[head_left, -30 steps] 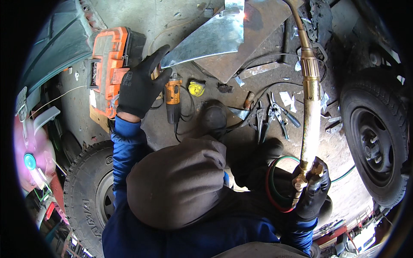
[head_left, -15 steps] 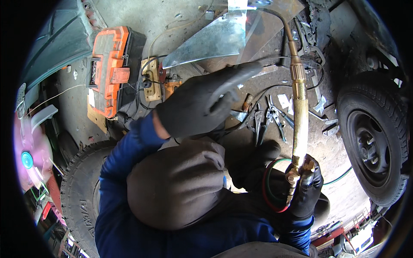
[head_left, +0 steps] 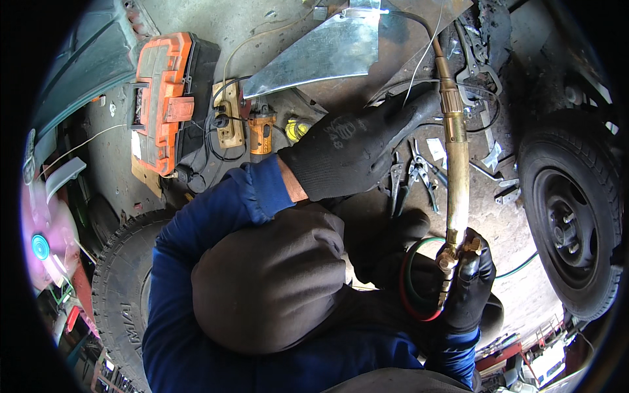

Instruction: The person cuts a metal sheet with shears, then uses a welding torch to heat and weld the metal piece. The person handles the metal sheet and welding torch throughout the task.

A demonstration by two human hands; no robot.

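Note:
My right hand [head_left: 473, 281], in a black glove, is closed around the valve end of a brass gas torch [head_left: 457, 177]. The torch points away from me, and its thin neck bends left toward a bright glow at the sheet's far edge. Red and green hoses [head_left: 407, 288] loop from its base. My left hand [head_left: 367, 141], also gloved in black, is closed beside the torch's middle. A thin metal rod [head_left: 419, 62] rises from its fingers toward the far edge. Beyond that hand, a shiny triangular metal sheet [head_left: 314, 56] lies against a brown metal plate [head_left: 341, 92].
An orange and black toolbox [head_left: 164, 105] stands at left, beside a power strip [head_left: 228, 118] and a yellow power tool [head_left: 261, 131]. Pliers and snips [head_left: 419, 173] lie on the floor, with locking clamps [head_left: 475, 62] farther off. A wheel [head_left: 567, 219] stands at right.
My left hand has moved right, toward the torch, and its fingers have closed; a thin rod now shows in it. My right hand still holds the torch in nearly the same place.

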